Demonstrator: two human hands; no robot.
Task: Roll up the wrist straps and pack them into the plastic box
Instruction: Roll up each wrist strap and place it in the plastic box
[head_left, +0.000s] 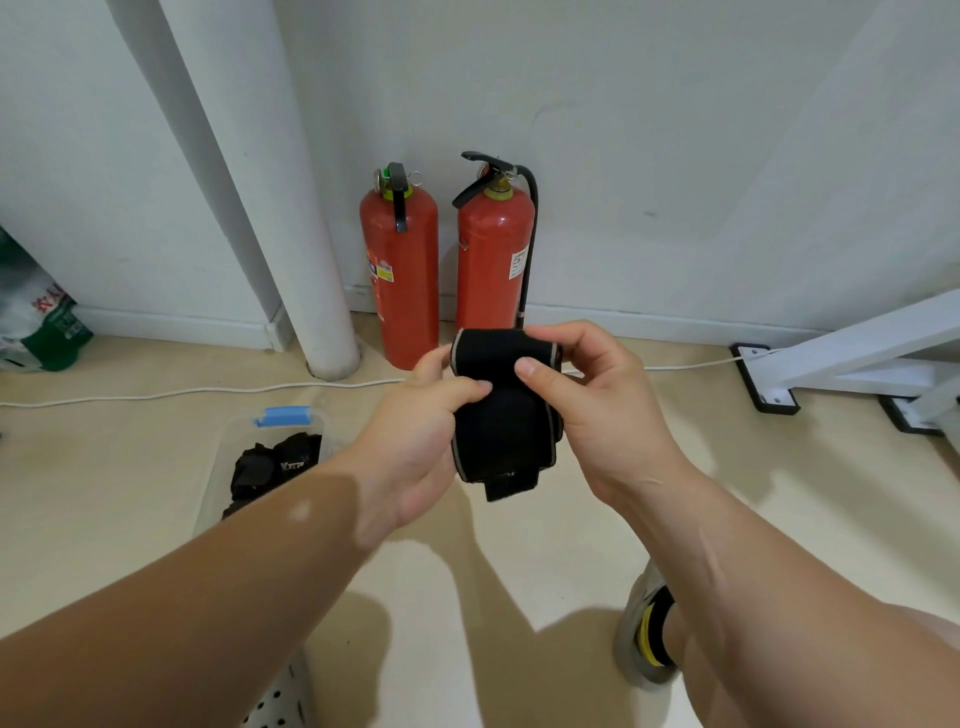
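Plastic box (223, 467) holds black wrist straps (272, 465).

Both forearms (208, 577) are bare; one foot wears a grey shoe (629, 642) and black-and-yellow sock (655, 626).

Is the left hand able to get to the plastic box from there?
Probably yes: the box sits on the floor below the left hand, nothing between, though that hand grips the strap.
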